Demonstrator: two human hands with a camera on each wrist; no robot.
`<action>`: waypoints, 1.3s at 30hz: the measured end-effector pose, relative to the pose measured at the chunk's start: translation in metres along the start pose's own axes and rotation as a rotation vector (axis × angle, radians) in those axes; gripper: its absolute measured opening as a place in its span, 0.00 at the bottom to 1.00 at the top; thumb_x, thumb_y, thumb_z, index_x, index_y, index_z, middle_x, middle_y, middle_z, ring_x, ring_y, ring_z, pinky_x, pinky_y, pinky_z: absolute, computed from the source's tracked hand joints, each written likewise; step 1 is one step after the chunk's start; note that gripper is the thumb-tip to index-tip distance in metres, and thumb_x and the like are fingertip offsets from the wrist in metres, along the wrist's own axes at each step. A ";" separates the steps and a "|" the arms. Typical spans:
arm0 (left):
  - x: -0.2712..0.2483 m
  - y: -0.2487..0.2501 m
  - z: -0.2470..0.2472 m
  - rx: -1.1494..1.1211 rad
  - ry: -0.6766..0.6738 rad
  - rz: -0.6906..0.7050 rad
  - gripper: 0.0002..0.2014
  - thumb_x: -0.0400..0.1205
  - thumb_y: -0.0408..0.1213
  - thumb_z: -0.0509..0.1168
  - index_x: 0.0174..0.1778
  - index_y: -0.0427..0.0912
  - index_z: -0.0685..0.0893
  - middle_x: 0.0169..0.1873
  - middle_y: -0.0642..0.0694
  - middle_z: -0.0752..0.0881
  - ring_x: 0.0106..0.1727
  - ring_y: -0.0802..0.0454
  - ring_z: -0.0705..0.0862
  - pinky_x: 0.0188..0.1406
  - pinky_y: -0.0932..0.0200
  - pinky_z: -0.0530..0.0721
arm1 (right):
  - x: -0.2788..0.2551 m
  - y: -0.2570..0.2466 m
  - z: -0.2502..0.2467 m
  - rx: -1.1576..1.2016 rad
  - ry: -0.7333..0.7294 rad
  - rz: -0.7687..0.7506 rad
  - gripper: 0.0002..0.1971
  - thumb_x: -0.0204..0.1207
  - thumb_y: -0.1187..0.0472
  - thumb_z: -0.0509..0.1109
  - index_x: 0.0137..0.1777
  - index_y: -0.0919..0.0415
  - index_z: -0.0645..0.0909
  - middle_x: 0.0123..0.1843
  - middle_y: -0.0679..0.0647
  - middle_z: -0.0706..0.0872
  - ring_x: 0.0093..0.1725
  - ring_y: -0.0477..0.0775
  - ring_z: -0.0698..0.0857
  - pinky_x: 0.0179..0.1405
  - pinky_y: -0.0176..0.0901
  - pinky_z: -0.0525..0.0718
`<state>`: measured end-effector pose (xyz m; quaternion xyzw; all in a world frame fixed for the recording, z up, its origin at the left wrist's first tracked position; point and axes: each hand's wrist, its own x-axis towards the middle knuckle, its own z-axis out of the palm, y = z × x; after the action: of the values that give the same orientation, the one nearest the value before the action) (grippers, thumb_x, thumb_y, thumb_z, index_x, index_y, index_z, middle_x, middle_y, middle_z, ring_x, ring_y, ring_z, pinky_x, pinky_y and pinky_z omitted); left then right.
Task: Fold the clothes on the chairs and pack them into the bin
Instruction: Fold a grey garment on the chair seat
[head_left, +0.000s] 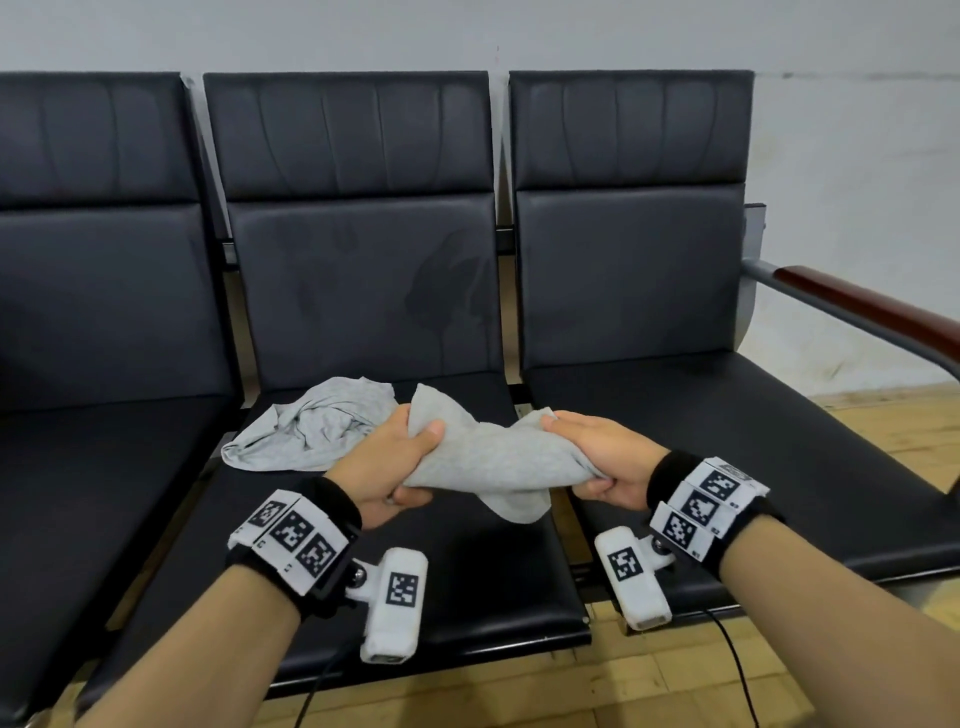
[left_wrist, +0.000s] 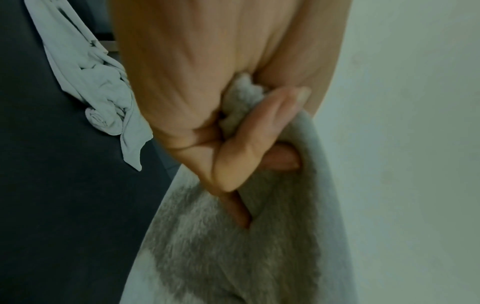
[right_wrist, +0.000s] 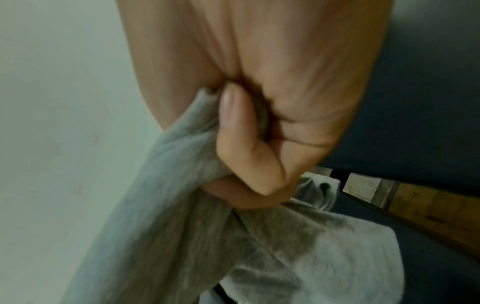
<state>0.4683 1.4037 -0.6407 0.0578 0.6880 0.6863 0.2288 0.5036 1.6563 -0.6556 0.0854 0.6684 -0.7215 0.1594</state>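
Garment (head_left: 493, 462) between both gripping hands

No readable txt, brand or nos. anywhere. Only black-and-white square code markers (head_left: 294, 535) on the wristbands & on the white wrist cams (head_left: 402, 588); tiny marks beside them too small to read.

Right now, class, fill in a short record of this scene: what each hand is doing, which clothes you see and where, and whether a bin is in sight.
left hand: grips one end of the grey cloth
right hand: grips the other end
grey cloth: bunched, held between both hands above the middle chair
second garment: light grey, crumpled on the middle chair's seat, behind the left hand
other chairs: no clothes seen
bin: not in view
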 end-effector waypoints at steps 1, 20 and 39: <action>-0.001 0.001 -0.001 -0.018 -0.007 0.008 0.15 0.94 0.38 0.57 0.75 0.37 0.72 0.52 0.36 0.78 0.14 0.61 0.65 0.08 0.69 0.62 | -0.003 -0.001 -0.004 -0.003 0.000 -0.001 0.18 0.92 0.52 0.60 0.70 0.66 0.78 0.27 0.50 0.78 0.17 0.42 0.64 0.10 0.30 0.60; 0.050 -0.023 0.097 0.219 -0.012 0.257 0.22 0.93 0.34 0.58 0.76 0.66 0.77 0.59 0.29 0.87 0.41 0.42 0.88 0.36 0.51 0.88 | -0.056 0.010 -0.089 0.165 0.401 -0.222 0.42 0.83 0.62 0.69 0.90 0.38 0.52 0.75 0.55 0.77 0.72 0.56 0.82 0.76 0.57 0.80; 0.060 -0.013 0.119 -0.035 -0.086 0.139 0.16 0.87 0.31 0.68 0.68 0.51 0.89 0.67 0.44 0.88 0.66 0.48 0.89 0.69 0.47 0.87 | -0.066 0.004 -0.099 -0.097 0.654 -0.377 0.13 0.82 0.60 0.68 0.59 0.51 0.93 0.56 0.52 0.95 0.61 0.51 0.91 0.65 0.52 0.89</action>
<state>0.4649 1.5360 -0.6624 0.1309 0.6599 0.7091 0.2111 0.5573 1.7619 -0.6461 0.1793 0.7215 -0.6401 -0.1940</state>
